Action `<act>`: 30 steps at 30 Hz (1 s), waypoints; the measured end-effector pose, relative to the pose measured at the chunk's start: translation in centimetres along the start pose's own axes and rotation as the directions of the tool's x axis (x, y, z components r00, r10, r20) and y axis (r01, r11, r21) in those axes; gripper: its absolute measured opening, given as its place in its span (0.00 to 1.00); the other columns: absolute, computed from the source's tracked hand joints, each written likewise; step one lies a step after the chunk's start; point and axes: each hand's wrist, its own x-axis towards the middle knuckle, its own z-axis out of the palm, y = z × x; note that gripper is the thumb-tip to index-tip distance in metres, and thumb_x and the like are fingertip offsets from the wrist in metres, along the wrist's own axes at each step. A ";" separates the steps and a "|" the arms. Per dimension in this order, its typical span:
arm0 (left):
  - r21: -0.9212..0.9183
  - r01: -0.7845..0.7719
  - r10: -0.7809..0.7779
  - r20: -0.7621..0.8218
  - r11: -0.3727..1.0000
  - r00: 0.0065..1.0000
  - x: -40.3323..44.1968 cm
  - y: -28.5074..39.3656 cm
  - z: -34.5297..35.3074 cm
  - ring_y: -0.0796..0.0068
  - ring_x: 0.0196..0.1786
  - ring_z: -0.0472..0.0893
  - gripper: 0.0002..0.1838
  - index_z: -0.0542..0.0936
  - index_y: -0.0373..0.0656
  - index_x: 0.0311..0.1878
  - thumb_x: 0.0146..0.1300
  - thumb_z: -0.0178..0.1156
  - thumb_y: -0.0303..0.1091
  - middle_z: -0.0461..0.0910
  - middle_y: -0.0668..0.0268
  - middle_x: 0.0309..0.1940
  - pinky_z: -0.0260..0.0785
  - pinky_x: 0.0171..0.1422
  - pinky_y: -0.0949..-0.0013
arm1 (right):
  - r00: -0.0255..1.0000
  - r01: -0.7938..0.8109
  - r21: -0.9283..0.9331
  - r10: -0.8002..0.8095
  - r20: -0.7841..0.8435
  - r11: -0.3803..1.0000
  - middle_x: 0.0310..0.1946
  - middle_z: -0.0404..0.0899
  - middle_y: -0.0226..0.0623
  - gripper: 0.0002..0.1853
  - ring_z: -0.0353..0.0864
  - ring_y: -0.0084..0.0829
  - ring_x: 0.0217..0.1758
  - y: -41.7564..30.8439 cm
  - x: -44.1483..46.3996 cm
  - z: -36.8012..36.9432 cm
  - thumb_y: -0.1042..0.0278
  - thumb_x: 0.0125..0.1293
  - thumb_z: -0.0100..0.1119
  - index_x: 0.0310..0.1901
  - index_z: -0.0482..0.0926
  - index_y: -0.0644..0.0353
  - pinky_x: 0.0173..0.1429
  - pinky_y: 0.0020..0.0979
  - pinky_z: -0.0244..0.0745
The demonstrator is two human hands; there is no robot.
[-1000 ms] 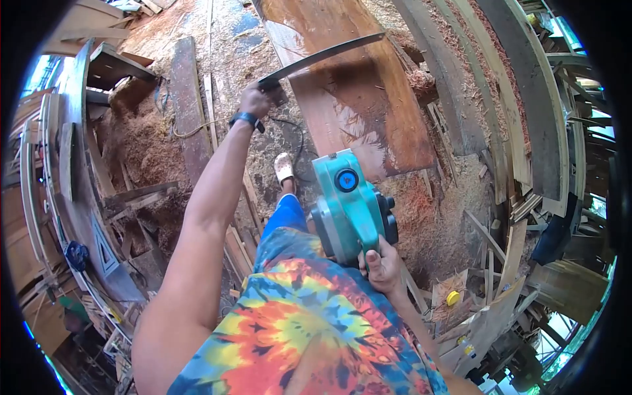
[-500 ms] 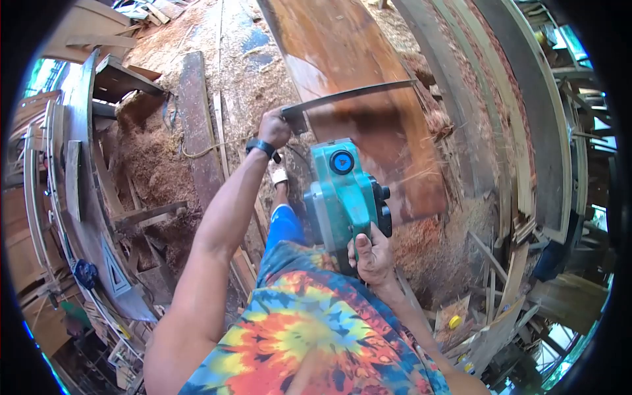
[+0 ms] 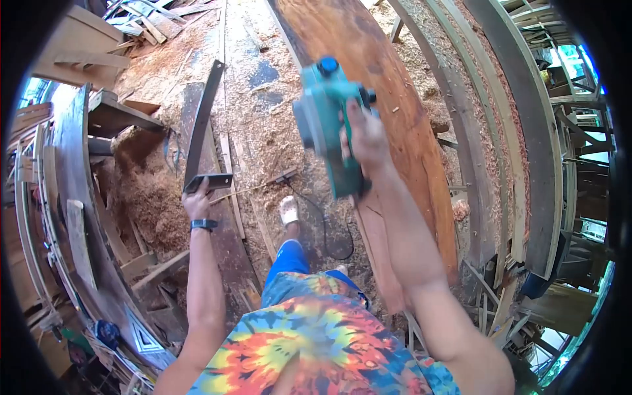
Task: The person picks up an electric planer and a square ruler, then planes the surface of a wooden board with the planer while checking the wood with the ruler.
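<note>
On the left, my left hand (image 3: 196, 199) is closed round the corner of a dark L-shaped carpenter's square (image 3: 203, 118). Its long blade points away from me over a plank (image 3: 224, 217) on the shavings-strewn ground. My right hand (image 3: 366, 141) grips the rear handle of a teal electric hand planer (image 3: 324, 108), slightly blurred. The planer hangs over the left edge of a wide reddish-brown board (image 3: 408, 148); whether it touches the board I cannot tell. A blue knob (image 3: 327, 64) tops the planer's front.
Wood shavings (image 3: 158, 204) cover much of the ground. A dark cord (image 3: 324, 224) curls near my foot (image 3: 288, 209). Long planks (image 3: 520, 151) stand along the right. Leaning boards (image 3: 74, 171) line the left, and scrap wood (image 3: 155, 23) lies at the far left.
The square has moved left off the wide board, and its long blade now points away from me. The planer has moved forward, and more of the board's surface shows.
</note>
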 end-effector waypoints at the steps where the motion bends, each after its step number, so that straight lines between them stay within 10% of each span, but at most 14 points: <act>1: -0.004 0.009 -0.009 -0.020 1.000 1.000 0.1 1.0 -0.4 0.66 0.41 0.86 0.13 0.82 0.36 0.46 0.59 0.73 0.27 0.84 0.60 0.41 0.85 0.42 0.59 | 1.000 0.001 -0.026 -0.001 0.018 1.000 0.16 0.69 0.28 0.31 0.67 0.21 0.13 -1.0 3.8 1.2 0.33 0.71 0.51 0.37 0.73 0.60 0.18 0.26 0.63; 6: -0.019 0.019 -0.020 -0.066 1.000 0.998 0.2 3.9 -0.5 0.65 0.41 0.86 0.11 0.82 0.37 0.47 0.62 0.70 0.26 0.84 0.59 0.42 0.85 0.42 0.59 | 0.988 0.096 0.007 -0.096 0.119 0.995 0.19 0.70 0.31 0.31 0.70 0.25 0.16 -3.9 21.1 5.9 0.32 0.68 0.54 0.37 0.73 0.59 0.22 0.29 0.68; 12: -0.053 0.013 -0.015 -0.041 0.999 0.999 0.6 5.3 2.4 0.65 0.43 0.85 0.11 0.82 0.38 0.46 0.61 0.70 0.24 0.84 0.60 0.42 0.85 0.45 0.58 | 0.989 0.056 0.001 -0.055 0.135 0.998 0.19 0.70 0.30 0.30 0.70 0.25 0.17 -4.9 21.6 6.4 0.33 0.69 0.54 0.37 0.72 0.59 0.23 0.29 0.68; 20: 0.012 -0.064 0.057 0.331 0.998 0.942 2.8 4.2 12.1 0.72 0.38 0.85 0.09 0.85 0.37 0.42 0.59 0.72 0.26 0.87 0.63 0.37 0.78 0.45 0.69 | 0.996 -0.051 0.019 0.049 0.078 0.999 0.28 0.71 0.28 0.27 0.68 0.18 0.18 1.4 -6.6 -2.3 0.39 0.75 0.49 0.44 0.74 0.63 0.17 0.24 0.64; 25: 0.165 -0.299 0.172 0.526 0.940 0.833 2.5 2.0 21.3 0.73 0.38 0.84 0.07 0.86 0.39 0.43 0.61 0.69 0.25 0.87 0.62 0.38 0.78 0.44 0.69 | 0.990 -0.140 -0.007 0.140 -0.034 0.990 0.18 0.70 0.27 0.34 0.68 0.17 0.18 5.4 -24.8 -7.8 0.32 0.70 0.51 0.47 0.74 0.65 0.21 0.22 0.63; 27: 0.223 -0.436 0.233 0.594 0.872 0.770 3.5 0.9 25.1 0.70 0.44 0.85 0.14 0.85 0.37 0.45 0.60 0.58 0.13 0.87 0.60 0.40 0.81 0.52 0.66 | 0.973 -0.212 0.000 0.211 -0.090 0.977 0.18 0.71 0.27 0.38 0.69 0.17 0.18 6.5 -30.6 -9.3 0.27 0.66 0.53 0.48 0.74 0.65 0.22 0.21 0.64; 30: 0.225 -0.540 0.307 0.622 0.811 0.720 8.1 -3.2 30.2 0.61 0.40 0.86 0.14 0.84 0.41 0.44 0.53 0.61 0.26 0.87 0.55 0.36 0.78 0.45 0.63 | 0.950 -0.272 0.047 0.276 -0.144 0.961 0.19 0.72 0.28 0.44 0.71 0.18 0.19 8.2 -37.2 -11.2 0.23 0.59 0.57 0.49 0.75 0.66 0.22 0.21 0.65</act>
